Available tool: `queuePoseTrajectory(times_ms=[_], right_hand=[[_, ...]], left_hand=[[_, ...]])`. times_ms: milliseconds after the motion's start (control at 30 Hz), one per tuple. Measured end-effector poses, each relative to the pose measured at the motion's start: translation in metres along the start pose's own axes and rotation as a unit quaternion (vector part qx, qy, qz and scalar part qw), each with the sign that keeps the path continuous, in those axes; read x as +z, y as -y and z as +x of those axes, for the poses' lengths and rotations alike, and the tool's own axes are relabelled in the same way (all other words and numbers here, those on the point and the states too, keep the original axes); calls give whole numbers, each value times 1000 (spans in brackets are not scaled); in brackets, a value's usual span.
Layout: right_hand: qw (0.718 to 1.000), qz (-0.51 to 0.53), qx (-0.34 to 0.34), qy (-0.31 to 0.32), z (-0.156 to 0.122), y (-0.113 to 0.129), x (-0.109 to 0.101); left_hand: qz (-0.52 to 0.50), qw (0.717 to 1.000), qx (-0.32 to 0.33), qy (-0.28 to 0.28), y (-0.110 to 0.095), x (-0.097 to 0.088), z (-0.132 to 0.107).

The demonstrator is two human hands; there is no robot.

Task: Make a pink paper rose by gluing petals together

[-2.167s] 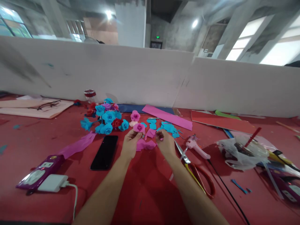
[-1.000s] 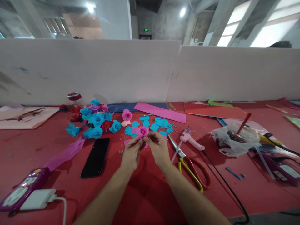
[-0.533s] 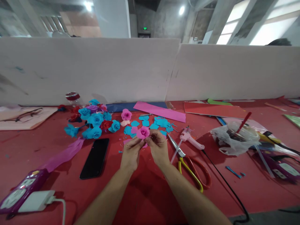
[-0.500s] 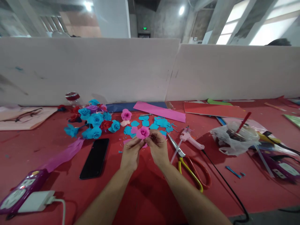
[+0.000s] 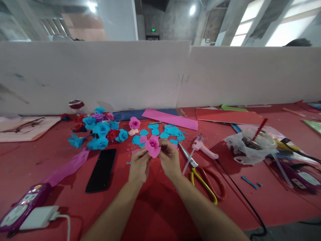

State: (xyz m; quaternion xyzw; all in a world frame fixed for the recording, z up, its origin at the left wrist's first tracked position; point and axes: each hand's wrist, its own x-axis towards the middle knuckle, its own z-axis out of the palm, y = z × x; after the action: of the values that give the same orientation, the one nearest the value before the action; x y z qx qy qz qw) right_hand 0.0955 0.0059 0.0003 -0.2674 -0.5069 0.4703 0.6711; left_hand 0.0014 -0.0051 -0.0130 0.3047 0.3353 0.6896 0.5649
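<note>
Between my two hands is a pink paper rose point(image 5: 152, 146), its spiral centre facing up and a petal spread toward me. My left hand point(image 5: 139, 164) pinches it from the left, fingers closed. From the right, my right hand point(image 5: 170, 157) grips it with bent fingers; the fingertips are partly hidden behind the petals. Loose blue paper petals point(image 5: 173, 130) lie just beyond my hands. A finished-looking pink flower point(image 5: 134, 123) rests behind them. Right of my right hand are scissors point(image 5: 200, 174) with red and yellow handles and a pink glue gun point(image 5: 204, 149).
A bunch of blue, red and purple paper flowers point(image 5: 101, 129) lies left, above a black phone point(image 5: 101, 170). Purple power strips point(image 5: 27, 201) sit at both sides. A bagged drink cup point(image 5: 259, 142) stands right. Pink crepe paper point(image 5: 170, 119) lies before the white partition point(image 5: 100, 73).
The pink rose has tilted in my fingers, and a lower petal now spreads downward toward me. Both hands stay in nearly the same place.
</note>
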Motion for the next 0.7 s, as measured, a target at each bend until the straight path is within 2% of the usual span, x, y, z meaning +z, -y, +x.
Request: queuePoseTrajectory(times_ms=[233,500,567,633,700], right_hand=[[999,-12,-41,31,4,4,-6],[999,-27,-6,22,2,10,-3],[999,-24,21,17,3,12,-3],[998,-40,52,4,7,10,-8],[991,-103,84,6,12,4,-16]], left_hand=[[-12,1000,9,-6,0,-4,0],[-13,1000,0,9,-3,-2,0],[-14,1000,-2,-6,-3,-2,2],[-22,999,-12,-47,-3,-3,5],[-41,995,-20,-87,-4,-5,8]])
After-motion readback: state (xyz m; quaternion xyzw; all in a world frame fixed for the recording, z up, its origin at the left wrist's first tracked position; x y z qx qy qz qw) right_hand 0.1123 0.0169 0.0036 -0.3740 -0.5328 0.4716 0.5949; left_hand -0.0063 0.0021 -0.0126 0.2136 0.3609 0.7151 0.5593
